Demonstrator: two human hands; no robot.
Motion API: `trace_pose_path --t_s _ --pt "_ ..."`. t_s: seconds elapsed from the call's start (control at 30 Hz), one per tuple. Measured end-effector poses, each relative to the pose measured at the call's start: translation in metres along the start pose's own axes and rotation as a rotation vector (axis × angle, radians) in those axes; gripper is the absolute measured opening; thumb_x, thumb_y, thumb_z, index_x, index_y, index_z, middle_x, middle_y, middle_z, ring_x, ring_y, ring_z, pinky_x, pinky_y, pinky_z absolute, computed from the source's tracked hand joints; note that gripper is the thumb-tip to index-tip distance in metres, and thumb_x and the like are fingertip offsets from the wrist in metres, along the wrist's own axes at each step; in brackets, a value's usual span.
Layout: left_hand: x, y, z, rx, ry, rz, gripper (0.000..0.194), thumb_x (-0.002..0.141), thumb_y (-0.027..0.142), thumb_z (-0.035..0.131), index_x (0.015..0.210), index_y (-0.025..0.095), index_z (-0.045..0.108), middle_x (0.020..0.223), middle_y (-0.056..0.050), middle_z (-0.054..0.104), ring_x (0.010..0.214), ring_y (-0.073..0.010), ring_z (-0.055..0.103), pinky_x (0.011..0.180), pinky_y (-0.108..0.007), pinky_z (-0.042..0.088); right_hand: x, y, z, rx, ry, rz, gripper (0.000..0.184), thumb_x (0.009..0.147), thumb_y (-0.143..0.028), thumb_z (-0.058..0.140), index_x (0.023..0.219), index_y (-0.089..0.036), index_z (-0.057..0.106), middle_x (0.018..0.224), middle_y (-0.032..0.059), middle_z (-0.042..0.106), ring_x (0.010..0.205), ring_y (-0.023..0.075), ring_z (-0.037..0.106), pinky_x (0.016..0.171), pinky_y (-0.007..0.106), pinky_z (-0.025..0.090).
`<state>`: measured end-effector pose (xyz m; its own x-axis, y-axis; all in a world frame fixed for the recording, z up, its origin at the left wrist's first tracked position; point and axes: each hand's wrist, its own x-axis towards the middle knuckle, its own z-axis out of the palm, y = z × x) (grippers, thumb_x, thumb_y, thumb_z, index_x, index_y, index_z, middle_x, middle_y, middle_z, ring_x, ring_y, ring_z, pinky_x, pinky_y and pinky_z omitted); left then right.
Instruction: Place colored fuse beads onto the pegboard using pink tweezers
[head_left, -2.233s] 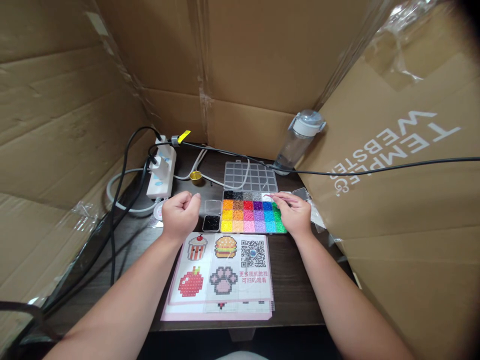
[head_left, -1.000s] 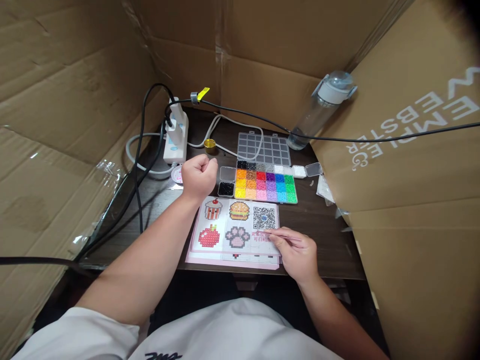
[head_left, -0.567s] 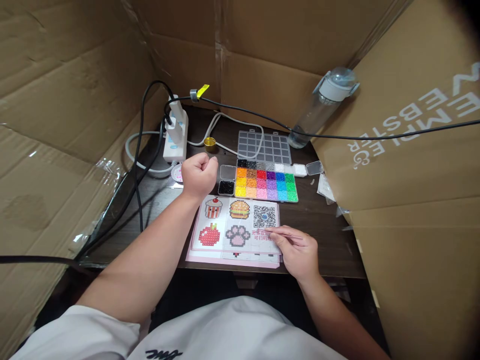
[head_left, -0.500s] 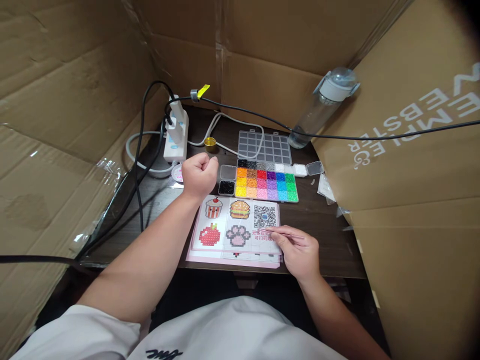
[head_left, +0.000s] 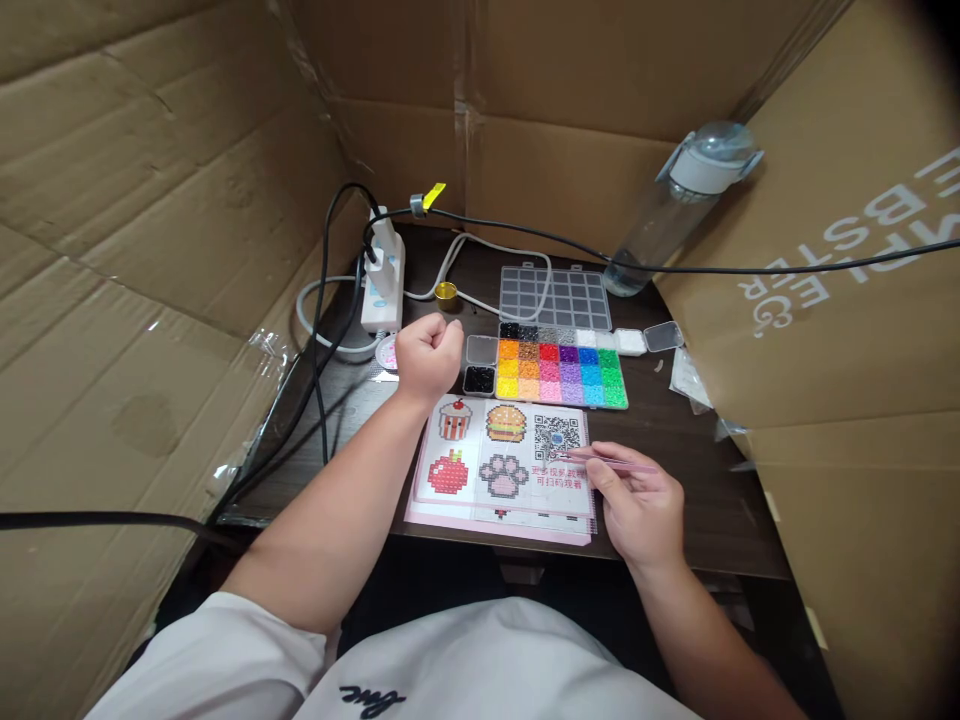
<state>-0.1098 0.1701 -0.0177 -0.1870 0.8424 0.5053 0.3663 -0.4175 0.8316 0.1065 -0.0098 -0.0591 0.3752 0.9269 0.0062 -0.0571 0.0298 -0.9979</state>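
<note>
My left hand (head_left: pixel 427 358) is closed in a fist, resting on the dark table just left of a small box of black beads (head_left: pixel 478 379); whether anything is inside the fist is hidden. My right hand (head_left: pixel 639 505) pinches thin pink tweezers (head_left: pixel 611 463), whose tip lies over the QR code on the pattern card (head_left: pixel 506 458). The card shows a cupcake, burger, apple and paw and lies on a pink sheet. Behind it stands the bead tray (head_left: pixel 559 368) with many coloured compartments.
A clear empty lid (head_left: pixel 553 297) lies behind the tray. A clear water bottle (head_left: pixel 675 205) leans at the back right. A white power strip (head_left: pixel 381 278) with cables and a gold cap (head_left: pixel 445 292) sit at the back left. Cardboard walls (head_left: pixel 150 200) close in all sides.
My right hand left the bead tray and came down to the card's right edge with the tweezers. The left fist stayed put. The view tilted down and shifted.
</note>
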Motion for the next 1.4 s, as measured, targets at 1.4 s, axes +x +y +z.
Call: trace_pose_path --t_s 1.4 --pt "0.002 0.005 -0.006 0.099 0.021 -0.041 0.046 0.077 0.025 0.059 0.051 0.020 0.020 0.049 0.006 0.021 0.048 -0.0071 0.022 0.048 -0.027 0.020 0.145 -0.058 -0.018 -0.088 0.207 -0.485 0.019 0.079 -0.034 0.072 0.085 -0.017 0.076 0.077 0.0063 0.075 0.057 0.0130 0.064 0.057 0.028 0.053"
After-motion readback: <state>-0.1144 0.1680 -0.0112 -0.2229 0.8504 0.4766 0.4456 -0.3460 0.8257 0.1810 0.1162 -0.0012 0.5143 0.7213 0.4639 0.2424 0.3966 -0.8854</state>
